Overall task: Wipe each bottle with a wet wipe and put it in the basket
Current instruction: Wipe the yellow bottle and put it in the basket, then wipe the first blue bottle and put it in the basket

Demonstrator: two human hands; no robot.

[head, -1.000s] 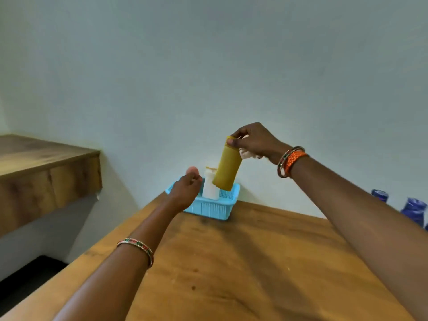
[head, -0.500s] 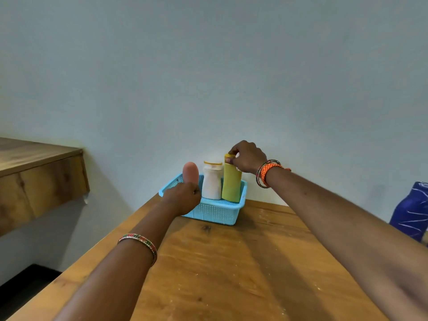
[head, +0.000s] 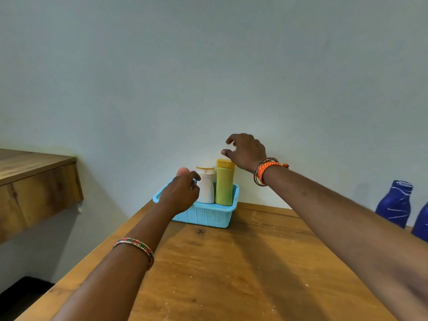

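So far, a white bottle (head: 205,187) and a yellow bottle (head: 224,184) stand upright in the blue basket (head: 208,215) at mid-frame. The right hand (head: 246,151) hovers above them, fingers spread, empty. The left hand (head: 180,193), loosely curled, seems to steady the basket's rim. Two blue bottles (head: 394,203) at the right edge likely remain.

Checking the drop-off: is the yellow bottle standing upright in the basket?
Upright. The yellow bottle stands cap-up inside the blue basket, beside the white bottle.
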